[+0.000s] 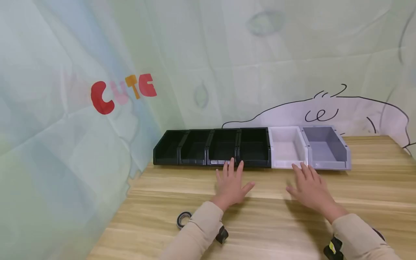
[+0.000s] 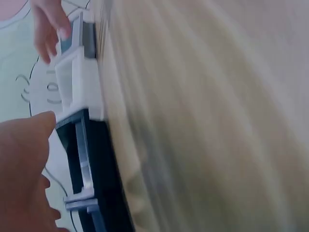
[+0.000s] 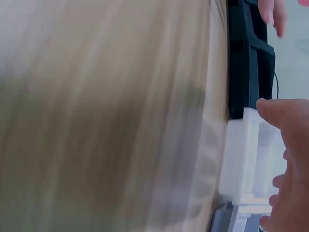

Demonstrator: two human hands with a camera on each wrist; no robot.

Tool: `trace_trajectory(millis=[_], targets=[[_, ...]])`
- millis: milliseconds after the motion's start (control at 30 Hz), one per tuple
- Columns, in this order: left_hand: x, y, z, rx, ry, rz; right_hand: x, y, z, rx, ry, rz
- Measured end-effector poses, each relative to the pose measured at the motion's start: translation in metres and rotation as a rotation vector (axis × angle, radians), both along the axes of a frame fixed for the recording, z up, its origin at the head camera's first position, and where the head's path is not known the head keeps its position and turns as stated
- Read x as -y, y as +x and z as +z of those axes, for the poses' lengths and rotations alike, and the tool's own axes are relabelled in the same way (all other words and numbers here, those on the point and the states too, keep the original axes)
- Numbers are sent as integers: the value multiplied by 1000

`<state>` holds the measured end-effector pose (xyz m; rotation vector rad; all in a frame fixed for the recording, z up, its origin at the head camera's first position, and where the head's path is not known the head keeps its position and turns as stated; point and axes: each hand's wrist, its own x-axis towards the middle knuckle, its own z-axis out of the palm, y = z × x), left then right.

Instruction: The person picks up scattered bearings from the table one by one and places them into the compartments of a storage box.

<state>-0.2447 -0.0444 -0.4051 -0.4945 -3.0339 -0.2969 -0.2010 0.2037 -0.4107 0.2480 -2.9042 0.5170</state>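
Note:
My left hand is spread with the palm down, its fingertips overlapping the front lip of the black bins in the head view. To the right, my right hand has its fingers extended toward the front of the white bin, close to the grey bin. Neither hand holds anything. On the wooden table, a ring-shaped bearing with a dark face lies beside my left sleeve, which partly covers it. In the left wrist view, the thumb points toward the white bin.
Several open-front bins stand side by side along the back of the wooden table. Behind them hangs a printed cloth backdrop, which continues along the left side. A black wrist device sits under the left sleeve, another under the right.

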Motion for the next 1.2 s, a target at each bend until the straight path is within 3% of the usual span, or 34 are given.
trace_trajectory(millis=[100, 333, 500, 667, 800, 933, 1200], targets=[[14, -8, 4, -20, 31, 16, -9, -4, 2, -42, -2, -6], [51, -22, 3, 12, 191, 31, -28, -8, 4, -75, 4, -67], [71, -41, 1, -28, 300, 132, -41, -17, 6, -49, -30, -146], [83, -61, 0, -10, 359, 233, -53, -36, 5, 8, -49, -126], [89, -81, -5, -55, 359, 276, -52, -57, 7, -9, -52, -121], [95, -100, -8, -139, 300, 286, -45, -74, 6, -56, -71, -142], [91, -112, 1, -199, 205, 199, -49, -77, 9, -86, -66, -178]])
